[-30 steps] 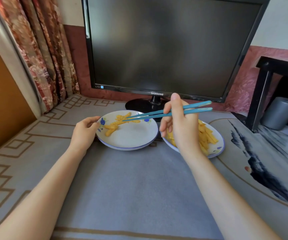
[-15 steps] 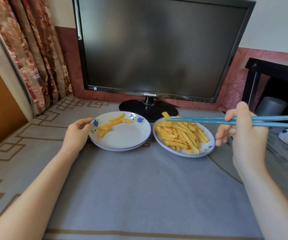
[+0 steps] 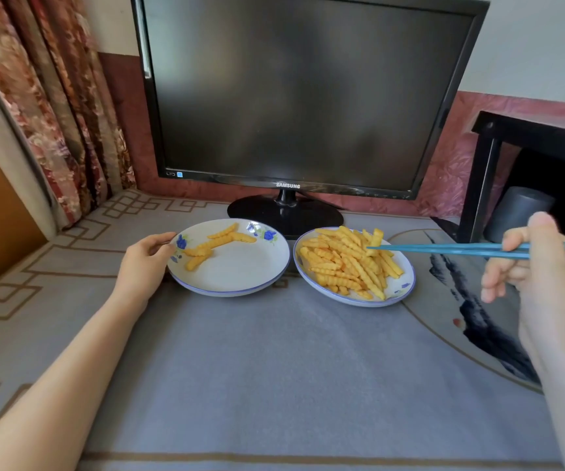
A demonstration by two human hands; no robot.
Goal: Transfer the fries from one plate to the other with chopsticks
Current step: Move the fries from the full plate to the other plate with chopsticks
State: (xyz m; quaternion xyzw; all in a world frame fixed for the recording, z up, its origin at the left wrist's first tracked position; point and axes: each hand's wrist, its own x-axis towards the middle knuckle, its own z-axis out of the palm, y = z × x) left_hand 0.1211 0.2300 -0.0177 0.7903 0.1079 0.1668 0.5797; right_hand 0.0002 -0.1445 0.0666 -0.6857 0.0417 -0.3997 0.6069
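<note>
My right hand [image 3: 539, 266] grips chopsticks [image 3: 461, 249], seemingly pinching a fry [image 3: 376, 237]; a weak pinch risks dropping it. Left hand [image 3: 145, 263] holds plate [image 3: 233, 291].

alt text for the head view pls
A person's right hand holds blue chopsticks with the tips at a fry on the heaped right plate. The left hand grips the left plate, which holds a few fries, before a dark monitor.

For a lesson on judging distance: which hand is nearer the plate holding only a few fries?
Left. The left hand holds that plate's left rim; the right hand holds chopsticks beyond the other plate.
</note>
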